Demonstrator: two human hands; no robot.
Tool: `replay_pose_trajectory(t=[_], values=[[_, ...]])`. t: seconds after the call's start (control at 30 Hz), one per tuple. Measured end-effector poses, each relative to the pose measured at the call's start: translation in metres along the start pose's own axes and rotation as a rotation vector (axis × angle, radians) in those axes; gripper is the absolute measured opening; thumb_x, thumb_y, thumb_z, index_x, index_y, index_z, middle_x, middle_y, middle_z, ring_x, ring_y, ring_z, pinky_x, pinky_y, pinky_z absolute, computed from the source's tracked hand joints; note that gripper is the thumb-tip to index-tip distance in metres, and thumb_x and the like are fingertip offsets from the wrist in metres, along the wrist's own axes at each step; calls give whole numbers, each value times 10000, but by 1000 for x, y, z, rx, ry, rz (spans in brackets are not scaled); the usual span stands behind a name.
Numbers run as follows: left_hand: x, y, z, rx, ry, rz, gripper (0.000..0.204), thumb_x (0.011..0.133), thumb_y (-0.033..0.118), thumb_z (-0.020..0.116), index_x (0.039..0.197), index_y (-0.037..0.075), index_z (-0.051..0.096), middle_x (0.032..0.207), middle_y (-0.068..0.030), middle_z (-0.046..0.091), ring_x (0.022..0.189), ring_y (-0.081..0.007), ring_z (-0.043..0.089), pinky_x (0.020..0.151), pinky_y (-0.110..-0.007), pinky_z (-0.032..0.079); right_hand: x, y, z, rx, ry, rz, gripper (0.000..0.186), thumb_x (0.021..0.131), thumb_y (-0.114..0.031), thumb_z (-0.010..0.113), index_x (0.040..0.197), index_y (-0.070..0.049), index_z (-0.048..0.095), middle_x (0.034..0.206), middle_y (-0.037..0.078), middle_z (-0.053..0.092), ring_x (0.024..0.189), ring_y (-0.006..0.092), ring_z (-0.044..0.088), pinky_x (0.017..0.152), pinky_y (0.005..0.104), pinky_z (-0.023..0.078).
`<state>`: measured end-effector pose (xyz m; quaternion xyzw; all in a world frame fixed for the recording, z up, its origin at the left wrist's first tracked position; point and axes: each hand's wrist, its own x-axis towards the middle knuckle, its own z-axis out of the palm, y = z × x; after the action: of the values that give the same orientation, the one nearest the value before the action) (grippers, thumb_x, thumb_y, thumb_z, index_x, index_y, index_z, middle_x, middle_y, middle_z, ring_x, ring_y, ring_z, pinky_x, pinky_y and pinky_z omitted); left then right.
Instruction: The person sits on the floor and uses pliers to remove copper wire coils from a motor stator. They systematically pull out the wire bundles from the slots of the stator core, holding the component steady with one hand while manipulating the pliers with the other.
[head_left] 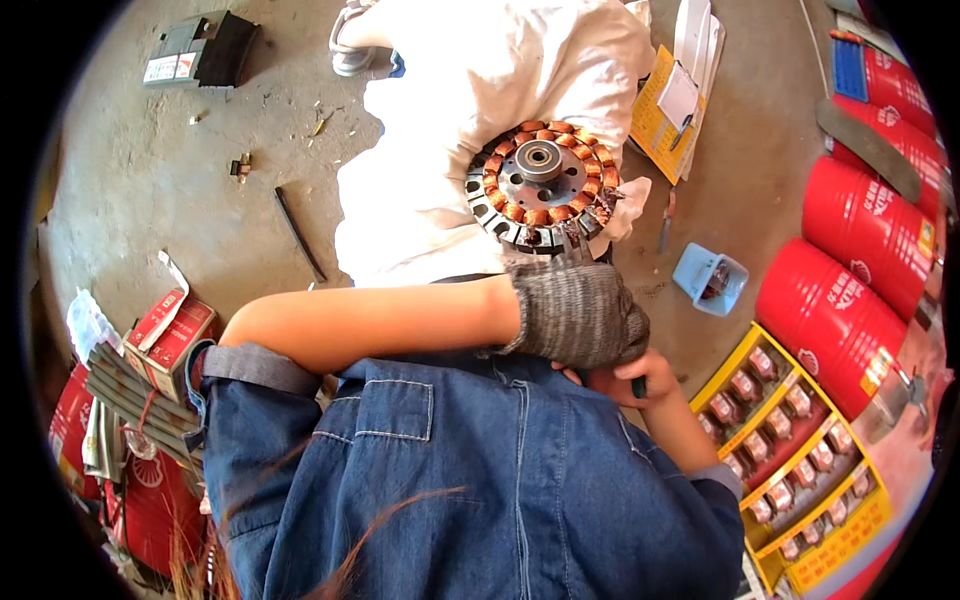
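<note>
Copper-wound stator [546,193] lies just beyond the gloved left hand [580,312].

Stator coils [536,215] are copper-orange, hub [540,170] is silver-grey. Glove [575,315] is mottled grey, darker streaks. Jacket [450,480] is pale-stitched denim blue. Cloth [420,160] is off-white. Drums [835,320] are red, white-marked. Bin [690,265] is light blue. Battery [232,48] is black, label [170,68] white-and-red. Rack [845,545] and folder [650,130] are yellow. Floor [150,220] is grey-brown.

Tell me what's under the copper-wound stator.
White cloth shows around the stator and appears to run beneath it. Anything else directly underneath is covered; can't tell.
</note>
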<state>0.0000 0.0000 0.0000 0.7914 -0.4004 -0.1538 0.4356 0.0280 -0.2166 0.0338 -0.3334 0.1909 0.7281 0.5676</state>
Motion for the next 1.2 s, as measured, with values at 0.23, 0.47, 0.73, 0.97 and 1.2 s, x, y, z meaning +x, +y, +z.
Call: replay_pose_trajectory(t=[0.23, 0.47, 0.73, 0.97, 1.2], values=[[6, 11, 28, 282, 683, 119, 485, 775, 298, 556, 1192, 53, 589, 1104, -83, 608, 995, -247, 604, 872, -425, 497, -27, -34, 10, 118, -50, 130, 787, 705, -105, 601, 1447, 12, 369, 1433, 234, 455, 1344, 352, 422, 1114, 510, 303], [14, 19, 37, 420, 856, 120, 460, 762, 272, 571, 1154, 32, 598, 1127, -106, 608, 1067, -272, 600, 944, -408, 493, -53, -31, 5, -81, 202, 115, 596, 722, -63, 630, 1300, 19, 510, 1072, 138, 609, 944, 247, 600, 984, 482, 467], [12, 24, 53, 155, 802, 248, 447, 820, 303, 576, 1155, 8, 586, 1148, -173, 597, 1110, -302, 588, 991, -408, 472, -72, -5, 16, -198, 455, 64, 648, 776, -27, 580, 1398, 48, 414, 1372, 231, 515, 1239, 407, 521, 1009, 582, 423], [4, 21, 44, 199, 830, 206, 467, 824, 308, 591, 1207, 41, 586, 1175, -134, 591, 1135, -290, 582, 1009, -384, 468, -62, 1, 29, -81, 333, -46, 549, 868, -65, 524, 1395, 42, 412, 1334, 221, 543, 1190, 363, 563, 982, 526, 464], [2, 26, 44, 162, 846, 219, 476, 816, 293, 601, 1220, 41, 579, 1168, -148, 584, 1137, -296, 582, 1004, -391, 475, -69, -5, 29, -284, 423, -86, 538, 843, -33, 495, 1370, 60, 445, 1336, 239, 543, 1219, 407, 537, 999, 577, 427]])
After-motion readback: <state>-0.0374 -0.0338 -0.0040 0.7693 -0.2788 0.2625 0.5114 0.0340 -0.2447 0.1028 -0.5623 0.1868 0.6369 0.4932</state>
